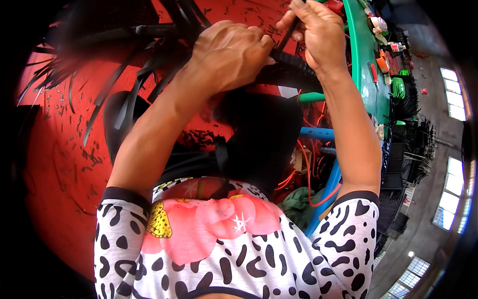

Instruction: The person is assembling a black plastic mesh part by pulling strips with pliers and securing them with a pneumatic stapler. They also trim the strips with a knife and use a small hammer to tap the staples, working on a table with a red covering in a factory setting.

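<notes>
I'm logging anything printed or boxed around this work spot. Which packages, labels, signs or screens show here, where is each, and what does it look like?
No clear sign or screen shows.
Possible small box: beige, squarish, below the green table edge, among orange wires; too blurred to be sure.
Small items: orange, white and green, on the green table at upper right; too small to tell if packaged.

Both hands (229, 52) grip a ribbed tube (291, 67) left of the table edge (361, 50)
</notes>
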Demonstrator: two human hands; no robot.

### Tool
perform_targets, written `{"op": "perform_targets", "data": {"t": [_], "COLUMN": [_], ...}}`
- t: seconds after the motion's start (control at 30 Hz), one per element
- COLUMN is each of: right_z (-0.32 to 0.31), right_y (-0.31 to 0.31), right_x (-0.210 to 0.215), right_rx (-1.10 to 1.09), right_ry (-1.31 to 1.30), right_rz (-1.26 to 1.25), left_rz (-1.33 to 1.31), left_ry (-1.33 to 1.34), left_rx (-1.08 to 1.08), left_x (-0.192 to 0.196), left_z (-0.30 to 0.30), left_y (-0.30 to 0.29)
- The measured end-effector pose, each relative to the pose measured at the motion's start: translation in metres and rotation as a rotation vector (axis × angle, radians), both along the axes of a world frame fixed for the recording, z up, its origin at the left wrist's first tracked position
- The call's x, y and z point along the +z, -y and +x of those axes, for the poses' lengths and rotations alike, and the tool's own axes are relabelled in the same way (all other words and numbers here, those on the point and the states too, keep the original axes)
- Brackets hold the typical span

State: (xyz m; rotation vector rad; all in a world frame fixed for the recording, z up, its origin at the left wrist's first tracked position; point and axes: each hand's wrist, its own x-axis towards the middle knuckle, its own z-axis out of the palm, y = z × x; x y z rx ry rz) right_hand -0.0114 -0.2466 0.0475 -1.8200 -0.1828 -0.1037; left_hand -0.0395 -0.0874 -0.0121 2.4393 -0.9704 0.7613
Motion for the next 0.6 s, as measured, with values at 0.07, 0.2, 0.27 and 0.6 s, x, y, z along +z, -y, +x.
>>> {"op": "perform_targets", "data": {"t": [0.07, 0.2, 0.27, 0.6], "right_z": [0.008, 0.021, 0.027, 0.024], "right_y": [0.002, 0.008, 0.007, 0.001], "right_x": [-0.008, -0.024, -0.028, -0.030], "right_rx": [0.011, 0.036, 0.095, 0.149], "right_ry": [0.061, 0.085, 0.022, -0.357], "right_rz": [-0.163, -0.438, -0.458, -0.517], "left_rz": [0.010, 0.031, -0.002, 0.009], "left_ry": [0.000, 0.048, 0.083, 0.096], "left_rx": [-0.004, 0.010, -0.005, -0.139], "left_x": [-0.002, -0.001, 0.000, 0.000], "left_z": [-0.001, -0.009, -0.008, -0.007], "left_y": [0.001, -0.001, -0.003, -0.012]}}
